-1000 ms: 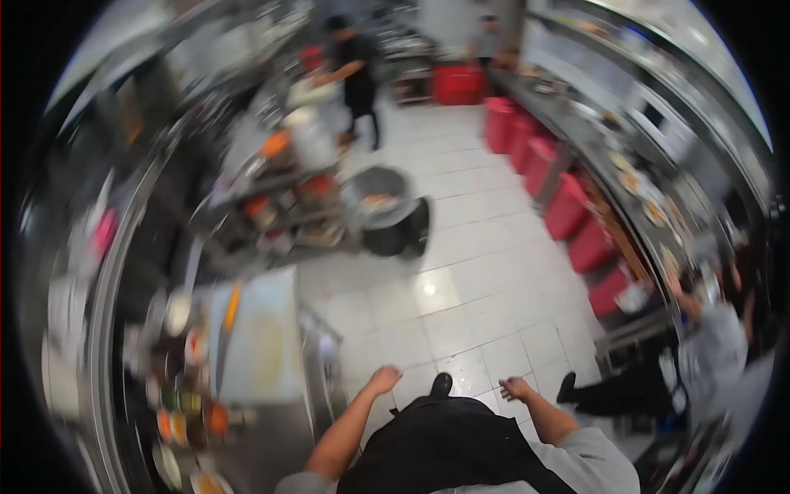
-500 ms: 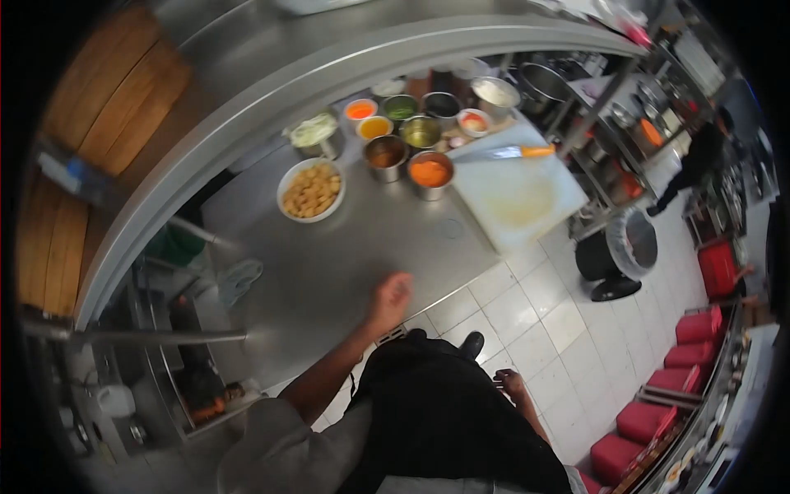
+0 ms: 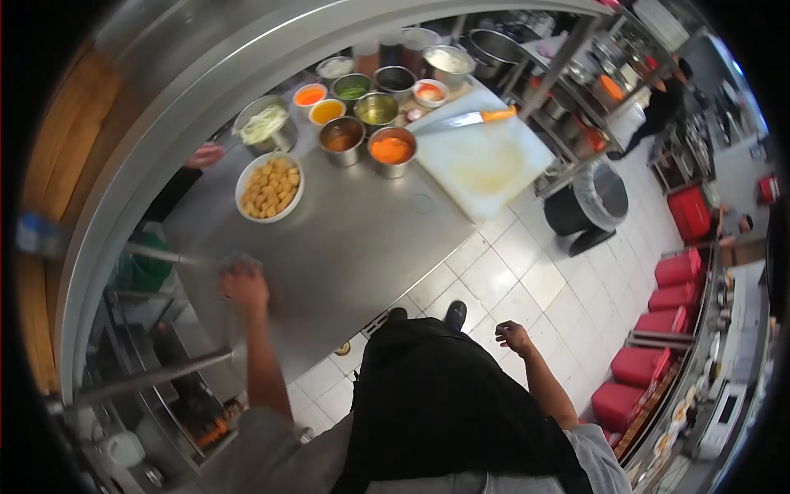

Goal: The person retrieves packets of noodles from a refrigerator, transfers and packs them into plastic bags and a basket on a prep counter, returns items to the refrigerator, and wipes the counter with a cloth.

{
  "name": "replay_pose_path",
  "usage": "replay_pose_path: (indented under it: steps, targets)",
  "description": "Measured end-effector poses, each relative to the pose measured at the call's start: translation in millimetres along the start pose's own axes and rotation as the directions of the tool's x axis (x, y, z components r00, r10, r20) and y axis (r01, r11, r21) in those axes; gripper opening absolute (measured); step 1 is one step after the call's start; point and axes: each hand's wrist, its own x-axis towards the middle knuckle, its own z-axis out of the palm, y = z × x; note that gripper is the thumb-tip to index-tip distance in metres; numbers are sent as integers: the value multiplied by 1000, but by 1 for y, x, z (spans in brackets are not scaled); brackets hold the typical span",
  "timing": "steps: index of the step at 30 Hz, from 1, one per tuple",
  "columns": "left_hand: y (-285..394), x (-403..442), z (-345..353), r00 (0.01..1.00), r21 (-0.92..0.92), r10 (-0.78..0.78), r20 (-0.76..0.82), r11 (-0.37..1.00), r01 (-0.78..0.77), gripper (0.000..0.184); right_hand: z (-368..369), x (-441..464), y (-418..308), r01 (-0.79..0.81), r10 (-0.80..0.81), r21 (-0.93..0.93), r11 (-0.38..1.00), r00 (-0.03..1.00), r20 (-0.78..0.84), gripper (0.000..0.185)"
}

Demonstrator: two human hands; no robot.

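Note:
My left hand is on a grey-white cloth at the left end of the steel counter; its fingers are blurred over the cloth. Over the tiled floor, my right hand hangs with loosely curled fingers and nothing visible in it. Beyond my left hand stands a white bowl of golden cubes. Metal tubs of shredded vegetable, brown sauce and orange sauce stand near it. An orange-handled knife lies on the white cutting board.
Another person's hand shows at the counter's far left side. A steel shelf edge curves overhead. On the floor stands a black bin with a clear liner. Red bins line the right. A person in black stands farther back.
My view has swung left to the counter. My left hand has moved left onto the cloth. Another person's hand has appeared past the bowl. My right hand still hangs over the floor.

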Motion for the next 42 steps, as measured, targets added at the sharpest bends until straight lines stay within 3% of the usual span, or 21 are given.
replay_pose_path:
  steps: [2,4,8,11,12,15,17,20,26,29,32,33,35,37,39,42]
  targets:
    - [75,-42,-3,967,-101,217,-134,968,-231,62,11,-18,9,-37,40,93,995,999,-24,33]
    - [145,-72,-21,928,-245,362,-87,895,-372,59,20,-39,17,-105,110,179,978,994,-18,34]
    - [245,-84,-39,813,-418,581,-29,732,-538,53,48,-69,20,-35,39,393,919,999,-4,34]
    - [305,-83,-57,735,-418,671,-99,642,-642,45,62,-59,24,42,-33,205,978,998,-45,35]
    - [324,-83,-63,715,-404,687,-132,621,-671,42,67,-50,29,123,-121,13,992,987,-102,37]
    - [367,-76,-64,585,-496,803,-112,465,-733,31,69,-67,-9,175,-186,-92,980,974,-130,40]
    - [384,-84,-26,554,-436,826,-107,462,-773,24,68,-74,-16,176,-188,-106,979,975,-120,40]
    - [392,-82,14,542,-318,822,-176,473,-821,20,72,-73,-32,209,-226,-144,967,968,-110,39]
    - [388,-84,-3,490,-352,868,-75,437,-828,17,70,-78,-55,253,-256,-48,966,965,-55,33]
    - [371,-96,-12,446,-416,893,-52,387,-823,17,71,-72,-73,293,-293,131,947,956,-21,29]
    - [358,-119,-17,476,-704,878,43,365,-609,17,71,-67,-106,328,-354,351,877,935,10,27]
    - [351,-122,-16,492,-656,870,-32,353,-667,19,73,-67,-118,328,-371,426,843,928,20,27]
    - [347,-136,-16,472,-561,861,-188,300,-771,22,77,-57,-133,346,-384,363,865,923,37,30]
    - [341,-136,-47,507,-546,853,-123,369,-753,23,81,-59,-146,394,-425,284,874,904,53,31]
    - [342,-128,-34,457,-526,867,-200,298,-796,20,86,-59,-153,370,-407,272,888,908,95,31]
    - [351,-121,-19,375,-417,915,-153,284,-863,17,85,-58,-158,308,-382,368,877,913,146,30]
